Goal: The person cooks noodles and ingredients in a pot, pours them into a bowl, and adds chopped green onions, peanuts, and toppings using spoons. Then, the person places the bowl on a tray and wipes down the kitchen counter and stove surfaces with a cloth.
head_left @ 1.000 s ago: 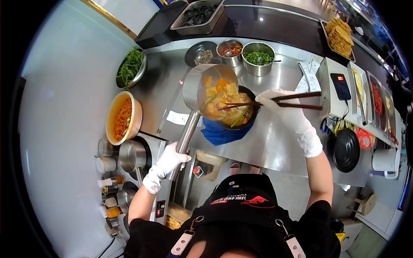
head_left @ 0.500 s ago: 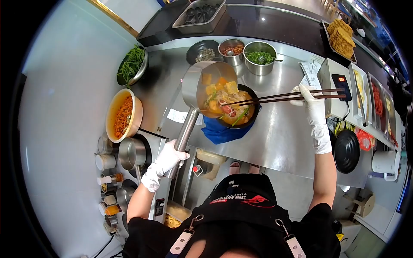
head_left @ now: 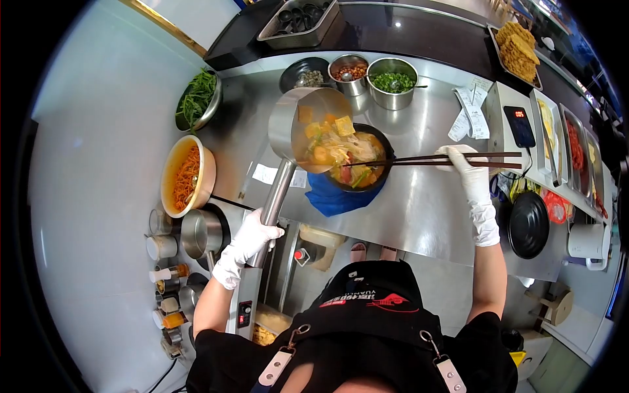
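My left hand (head_left: 254, 237), in a white glove, is wrapped round the handle of a steel saucepan (head_left: 282, 126). The pan is tilted over a black bowl (head_left: 391, 149), its mouth facing right. Noodles, tofu pieces and vegetables in orange broth (head_left: 344, 147) lie across the pan's lip and in the bowl. A blue cloth (head_left: 337, 200) lies under the bowl. Gloved too, my right hand (head_left: 464, 162) is closed on a pair of long dark chopsticks (head_left: 426, 158). Their tips reach into the food where pan and bowl meet.
Behind the bowl stand a steel pot of chopped green onion (head_left: 392, 84), a pot of peanuts (head_left: 348, 73) and a dark bowl (head_left: 304, 73). Shredded carrot fills a tub (head_left: 208, 171) at left. Paper slips (head_left: 472, 114) and a phone-like device (head_left: 519, 126) are at right. Another saucepan (head_left: 202, 234) sits left.
The saucepan has shifted slightly left and up in view. My right hand has lowered a little, and the chopsticks now lie more level, their tips slightly lower in the food.
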`<state>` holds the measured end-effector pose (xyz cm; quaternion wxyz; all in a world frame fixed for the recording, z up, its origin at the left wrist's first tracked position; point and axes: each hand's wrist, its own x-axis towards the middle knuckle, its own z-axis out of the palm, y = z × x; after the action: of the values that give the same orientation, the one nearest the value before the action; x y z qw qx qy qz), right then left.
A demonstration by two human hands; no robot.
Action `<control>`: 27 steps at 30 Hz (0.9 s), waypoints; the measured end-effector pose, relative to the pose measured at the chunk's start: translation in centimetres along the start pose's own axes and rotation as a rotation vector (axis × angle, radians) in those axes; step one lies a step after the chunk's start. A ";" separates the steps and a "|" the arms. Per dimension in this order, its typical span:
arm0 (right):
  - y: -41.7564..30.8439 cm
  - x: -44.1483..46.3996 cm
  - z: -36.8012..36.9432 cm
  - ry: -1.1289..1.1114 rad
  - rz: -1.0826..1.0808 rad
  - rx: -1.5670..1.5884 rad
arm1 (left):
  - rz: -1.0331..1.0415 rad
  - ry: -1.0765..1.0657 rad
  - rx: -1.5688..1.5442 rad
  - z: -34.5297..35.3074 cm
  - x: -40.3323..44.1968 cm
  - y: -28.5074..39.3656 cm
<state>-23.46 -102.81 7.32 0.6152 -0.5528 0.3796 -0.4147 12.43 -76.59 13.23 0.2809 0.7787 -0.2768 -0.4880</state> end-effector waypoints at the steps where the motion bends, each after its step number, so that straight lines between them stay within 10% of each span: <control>1: -0.2 -0.2 0.5 -0.018 -0.037 -0.102 | -0.002 -0.005 0.003 0.0 0.0 0.0; 27: -2.0 -4.8 5.8 -0.309 -0.459 -0.357 | 0.004 -0.013 0.021 -0.2 -0.2 -0.8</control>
<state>-20.03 -96.32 9.98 0.4496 -0.7792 0.2141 -0.3807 12.67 -75.86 12.93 0.2717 0.7779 -0.2854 -0.4895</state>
